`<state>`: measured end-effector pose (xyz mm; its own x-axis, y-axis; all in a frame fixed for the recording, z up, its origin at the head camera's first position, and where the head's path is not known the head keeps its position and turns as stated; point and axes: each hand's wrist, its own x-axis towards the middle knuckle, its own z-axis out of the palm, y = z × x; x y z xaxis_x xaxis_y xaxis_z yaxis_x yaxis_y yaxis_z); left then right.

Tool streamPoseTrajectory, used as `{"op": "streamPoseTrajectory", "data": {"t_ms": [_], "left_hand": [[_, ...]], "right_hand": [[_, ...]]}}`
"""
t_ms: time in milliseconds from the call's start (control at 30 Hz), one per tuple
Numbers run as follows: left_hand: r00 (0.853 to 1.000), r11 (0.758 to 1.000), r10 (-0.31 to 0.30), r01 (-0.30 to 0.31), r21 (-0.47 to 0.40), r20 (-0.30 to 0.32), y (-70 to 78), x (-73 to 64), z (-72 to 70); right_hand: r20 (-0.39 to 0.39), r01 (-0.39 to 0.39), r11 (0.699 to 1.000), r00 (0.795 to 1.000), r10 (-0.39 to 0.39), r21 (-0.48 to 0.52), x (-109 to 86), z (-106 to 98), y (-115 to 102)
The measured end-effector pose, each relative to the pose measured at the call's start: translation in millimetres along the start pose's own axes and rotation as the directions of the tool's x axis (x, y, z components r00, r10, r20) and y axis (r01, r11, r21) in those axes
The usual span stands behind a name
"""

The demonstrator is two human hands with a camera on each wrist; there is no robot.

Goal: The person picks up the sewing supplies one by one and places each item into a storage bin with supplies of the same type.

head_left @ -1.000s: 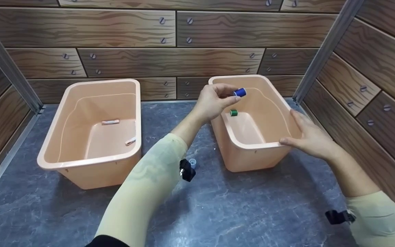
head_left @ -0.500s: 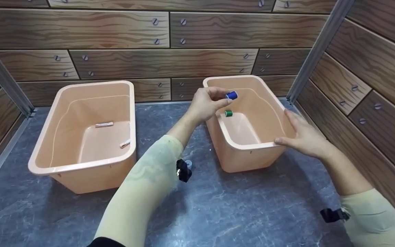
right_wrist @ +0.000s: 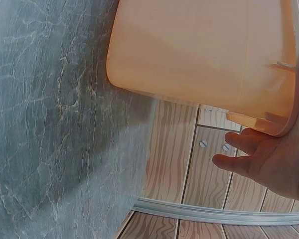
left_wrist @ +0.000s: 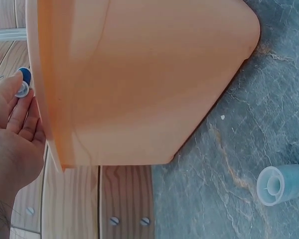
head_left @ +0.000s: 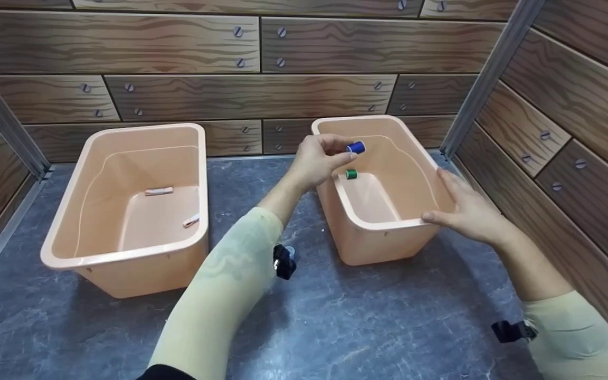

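Note:
Between the thumb and fingertips of my left hand (head_left: 315, 159) is a blue thread spool (head_left: 356, 147), pinched above the right peach bin (head_left: 383, 227). The left wrist view shows the white end of this spool beside the bin's rim. Inside the same bin lies a green thread spool (head_left: 351, 174). My right hand (head_left: 474, 215) rests on the bin's near right corner, thumb on the front rim and fingers along the right side. In the right wrist view its lower fingers (right_wrist: 234, 164) stretch loosely outside the wall, under the rim.
A second peach bin (head_left: 124, 258) stands at left with two small pale, orange-edged pieces (head_left: 159, 191) inside; their kind is unclear. A pale blue spool (left_wrist: 281, 184) lies on the grey marbled table (head_left: 335, 327), partly hidden by my left wrist camera. Wood-patterned walls surround the table.
Over the second the whole head view shifts slightly, moving everything a little left in it. Both hands keep their places at the right bin, and the blue spool stays pinched.

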<state>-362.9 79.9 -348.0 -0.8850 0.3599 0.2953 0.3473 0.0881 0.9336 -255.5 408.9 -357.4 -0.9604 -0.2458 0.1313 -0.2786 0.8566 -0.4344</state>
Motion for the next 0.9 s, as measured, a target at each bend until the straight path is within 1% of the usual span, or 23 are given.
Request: {"op": "streamPoseTrajectory", "data": {"t_ms": [167,300,467,567,667,800,900], "left_hand": [[1.000,1.000,-0.021,0.021,0.016,-0.002,-2.3,-0.8,0.4],[1.000,0.999,-0.020,0.020,0.046,-0.006,-2.8,0.4,2.4],[1.000,0.995,-0.022,0.023,0.102,-0.014,-2.3,1.4,6.1],[1.000,0.990,-0.025,0.025,0.140,-0.007,-2.5,0.7,6.8],[1.000,0.983,-0.014,0.013,0.182,0.004,-3.1,-0.2,7.2],[1.000,0.970,0.016,-0.018,0.242,0.010,-3.5,-1.0,8.4],[0.999,0.955,0.032,-0.035,0.296,0.015,-3.3,-1.4,10.9]], "right_hand": [[0.002,-0.009,1.000,1.000,0.009,0.002,0.2,1,-1],[0.002,-0.008,1.000,1.000,0.008,0.001,0.5,1,-1],[-0.001,-0.001,1.000,1.000,0.001,-0.008,0.8,0,0],[-0.004,0.004,1.000,1.000,-0.004,-0.009,0.8,0,0],[-0.006,0.006,1.000,1.000,-0.006,-0.011,0.9,1,0],[-0.006,0.003,1.000,1.000,-0.004,-0.010,0.9,1,-1],[-0.009,0.004,1.000,1.000,-0.004,-0.004,0.5,0,0]]}}
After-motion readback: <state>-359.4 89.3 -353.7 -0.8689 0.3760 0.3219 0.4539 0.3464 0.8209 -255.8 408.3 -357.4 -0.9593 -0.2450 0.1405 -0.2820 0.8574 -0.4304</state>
